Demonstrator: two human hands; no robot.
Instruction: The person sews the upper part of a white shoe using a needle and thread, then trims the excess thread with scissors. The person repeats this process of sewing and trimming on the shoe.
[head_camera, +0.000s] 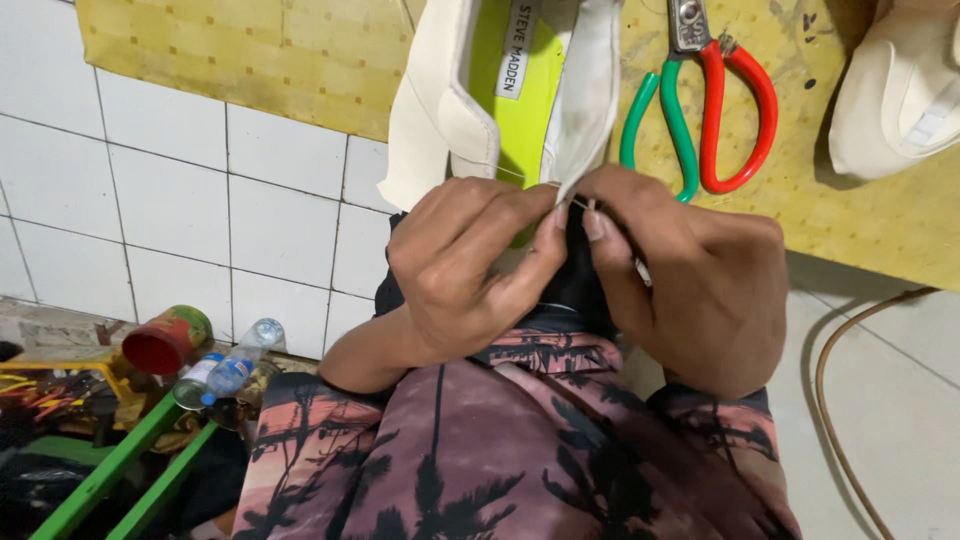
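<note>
Both hands, left hand (470, 270) and right hand (690, 290), fingers (560, 225) pinched at the heel edge of a cream shoe (440, 110), scissors (705, 100) alongside.

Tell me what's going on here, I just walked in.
A person is working on a cream-white shoe with a lime-green insole, which rests on a yellow work surface. Both hands meet at the shoe's heel edge: the left hand pinches the material, and the right hand holds what looks like a thin needle or thread against it. Scissors with one red and one green handle lie beside the shoe, untouched, and a second pale shoe sits further right.
</note>
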